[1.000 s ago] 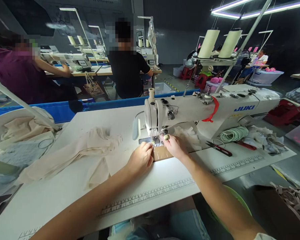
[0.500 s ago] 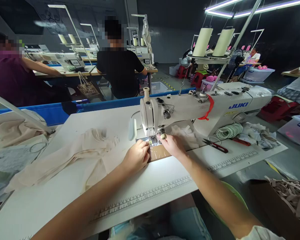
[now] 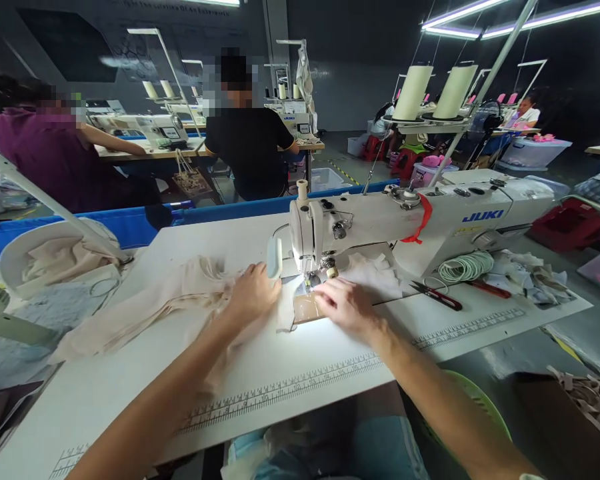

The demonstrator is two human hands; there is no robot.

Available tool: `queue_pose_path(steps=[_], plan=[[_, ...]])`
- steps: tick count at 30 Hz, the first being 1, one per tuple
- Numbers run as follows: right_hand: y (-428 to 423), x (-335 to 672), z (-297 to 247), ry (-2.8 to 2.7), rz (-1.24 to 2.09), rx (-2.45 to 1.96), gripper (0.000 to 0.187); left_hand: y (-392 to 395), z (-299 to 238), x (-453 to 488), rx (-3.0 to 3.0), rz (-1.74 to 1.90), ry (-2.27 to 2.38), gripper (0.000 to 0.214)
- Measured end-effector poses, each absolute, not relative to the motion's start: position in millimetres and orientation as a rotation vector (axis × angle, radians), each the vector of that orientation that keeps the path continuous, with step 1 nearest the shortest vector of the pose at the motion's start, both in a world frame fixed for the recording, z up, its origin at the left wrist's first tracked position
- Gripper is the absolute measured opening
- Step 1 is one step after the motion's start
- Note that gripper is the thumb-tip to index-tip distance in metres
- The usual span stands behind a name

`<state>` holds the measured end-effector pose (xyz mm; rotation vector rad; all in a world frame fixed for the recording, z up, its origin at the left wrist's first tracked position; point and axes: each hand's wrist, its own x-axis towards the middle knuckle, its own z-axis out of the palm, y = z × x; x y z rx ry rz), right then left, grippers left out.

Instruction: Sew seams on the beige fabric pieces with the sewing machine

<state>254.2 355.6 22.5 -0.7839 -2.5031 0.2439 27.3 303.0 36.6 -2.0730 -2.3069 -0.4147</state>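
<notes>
A white sewing machine (image 3: 360, 217) stands on the table, its needle area lit above a brown plate (image 3: 306, 308). To the left of the presser foot, my left hand (image 3: 254, 293) is closed on a piece of pale beige fabric (image 3: 286, 310), which lies between it and the plate. My right hand (image 3: 347, 305) is just right of the needle, over the plate's edge, with fingers curled and pressed together. Whatever those fingertips hold, if anything, is hidden. More beige fabric pieces (image 3: 170, 303) lie in a loose heap left of my left hand.
Thread snips (image 3: 437, 295), a coil of pale cord (image 3: 465, 267) and fabric scraps (image 3: 530, 273) lie at the right. A ruler strip (image 3: 300, 387) runs along the front edge. Thread cones (image 3: 413, 93) stand above. A small fan (image 3: 0, 310) is at the left; co-workers sit beyond.
My left hand has moved left, away from the needle, with fabric now showing beside it. My right hand has come slightly nearer, its fingers curled. The camera view has shifted left.
</notes>
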Motion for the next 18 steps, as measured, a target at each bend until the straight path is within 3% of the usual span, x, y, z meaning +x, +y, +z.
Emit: queue_pose_path(steps=[2,6,8,9,12,14,18], plan=[[337,245,29,-2.620,0.237,-0.541,0.024,297,42,22,-1.997,-0.225,-2.416,0.026],[290,227,27,-2.780,0.200,-0.208,0.080,277,45,10,-2.205,-0.307,-2.580,0.026],[266,224,18,-2.811,0.156,-0.174,0.088,256,47,0,-2.385,-0.477,-2.619,0.032],[255,226,12,-2.809,0.135,-0.191,0.078,241,48,-7,-2.465,-0.544,-2.648,0.035],[222,244,-5,-2.717,0.226,-0.257,0.012,180,53,-26,-2.607,-0.623,-2.860,0.040],[203,265,-14,-2.581,0.608,-0.265,0.012,130,54,-36,-2.604,-0.610,-3.047,0.041],[179,305,-43,-2.083,1.866,-0.630,0.015,47,38,-40,-2.550,-0.523,-3.337,0.041]])
